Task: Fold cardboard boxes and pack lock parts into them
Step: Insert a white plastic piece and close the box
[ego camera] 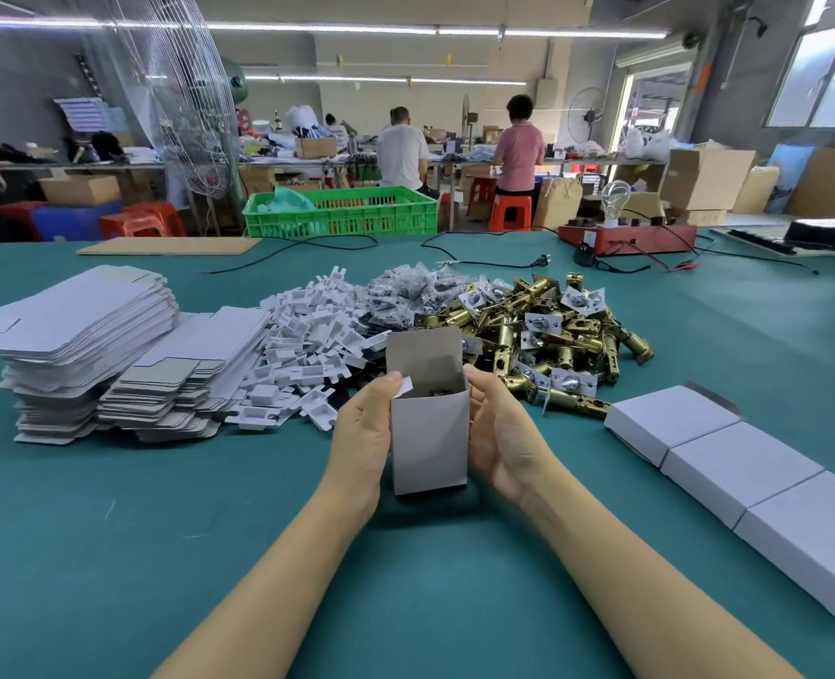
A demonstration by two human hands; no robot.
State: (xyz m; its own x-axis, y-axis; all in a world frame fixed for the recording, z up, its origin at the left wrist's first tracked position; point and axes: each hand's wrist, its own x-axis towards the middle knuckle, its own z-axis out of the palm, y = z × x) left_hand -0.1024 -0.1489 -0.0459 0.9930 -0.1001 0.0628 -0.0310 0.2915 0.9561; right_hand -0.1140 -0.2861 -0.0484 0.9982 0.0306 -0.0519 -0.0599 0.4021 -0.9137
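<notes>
Grey cardboard box stands upright (top flap raised, something dark inside), both hands' grip closed on its sides.

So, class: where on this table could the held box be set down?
Bare green cloth lies near the forearms, between the flat blanks and closed boxes. Behind the held box, white inserts and brass latches crowd the middle.

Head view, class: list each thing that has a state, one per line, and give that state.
Open box: upright on the table, top flap up, something dark inside.
Left hand: grips the box's left side.
Right hand: grips its right side.
Flat box blanks: stacked, unfolded.
Closed boxes: three, lying in a row.
Brass latches: loose heap.
White inserts: loose heap.
</notes>
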